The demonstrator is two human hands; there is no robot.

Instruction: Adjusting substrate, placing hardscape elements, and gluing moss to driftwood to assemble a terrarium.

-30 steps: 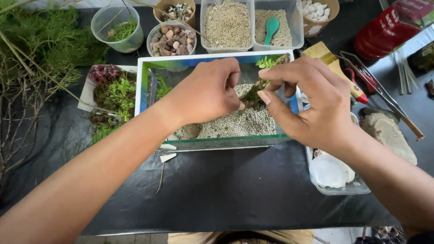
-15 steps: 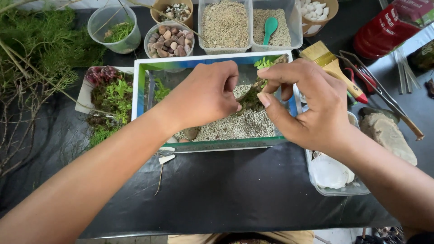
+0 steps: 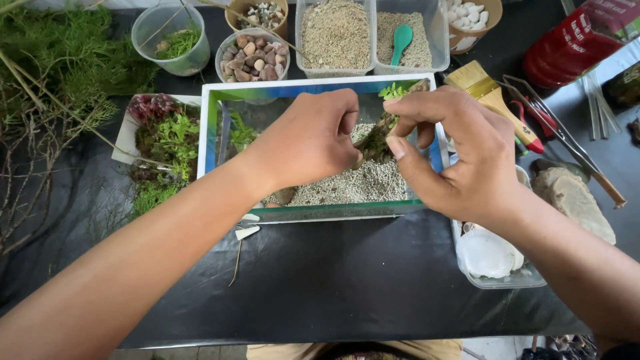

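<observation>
A rectangular glass tank (image 3: 320, 212) with a blue-green rim stands on the black table cover, its floor covered in pale gravel (image 3: 363, 183). Both my hands are over it. My left hand (image 3: 310, 137) and my right hand (image 3: 453, 150) pinch a small piece of mossy driftwood with green leaves (image 3: 381, 130) between their fingertips, just above the gravel at the tank's right half. A small green plant (image 3: 241, 133) stands inside at the left.
Tubs of sand (image 3: 335, 33), a green scoop (image 3: 401, 41), bowls of brown pebbles (image 3: 252, 59) and white stones (image 3: 470, 15) line the back. A plant tray (image 3: 163, 143) and ferns (image 3: 60, 60) lie left. A brush (image 3: 490, 100), tweezers (image 3: 567, 143), a rock (image 3: 577, 200) and a clear tub (image 3: 493, 257) lie right.
Both hands stay on the driftwood piece with only small finger shifts. The view has drifted slightly.
</observation>
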